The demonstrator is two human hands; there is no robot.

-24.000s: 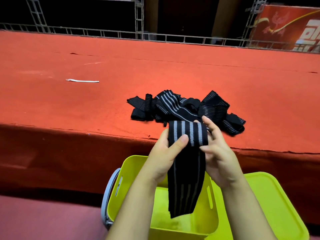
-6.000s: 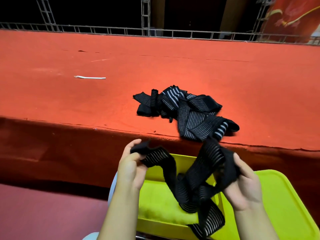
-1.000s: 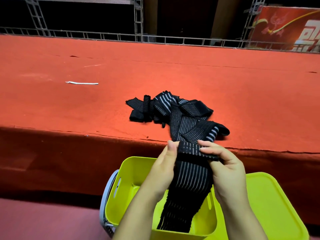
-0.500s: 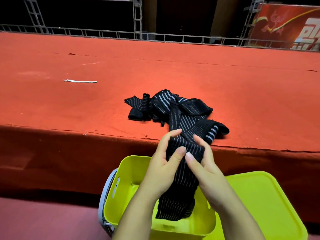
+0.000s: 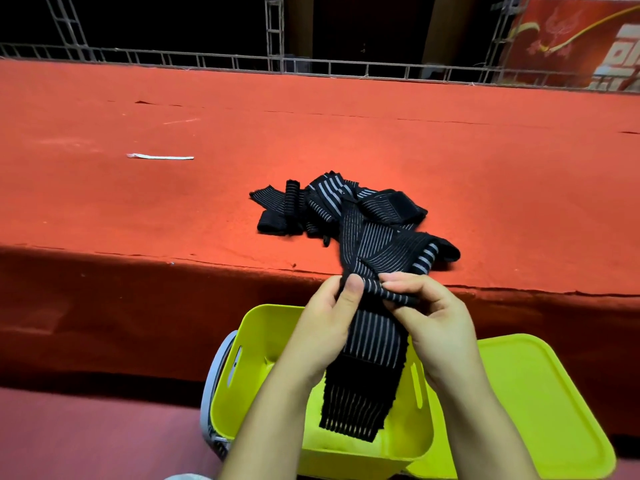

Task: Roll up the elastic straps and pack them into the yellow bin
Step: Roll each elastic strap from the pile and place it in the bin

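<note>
A black elastic strap with thin grey stripes (image 5: 370,344) hangs from both my hands, its loose end dangling into the yellow bin (image 5: 242,368) below. My left hand (image 5: 325,327) pinches the strap's top left edge with thumb on top. My right hand (image 5: 429,320) grips the folded top end with curled fingers. Beyond my hands, a pile of black striped straps (image 5: 349,216) lies on the red carpeted stage, reaching its front edge.
The yellow bin lid (image 5: 540,403) lies to the right of the bin. A grey round object (image 5: 211,386) shows at the bin's left side. A white strip (image 5: 159,156) lies far left on the red stage (image 5: 138,209). Metal truss railing (image 5: 311,65) runs behind.
Over the last second my hands have worked the strap's top end, and the hanging tail now looks shorter. The pile on the stage has not moved.
</note>
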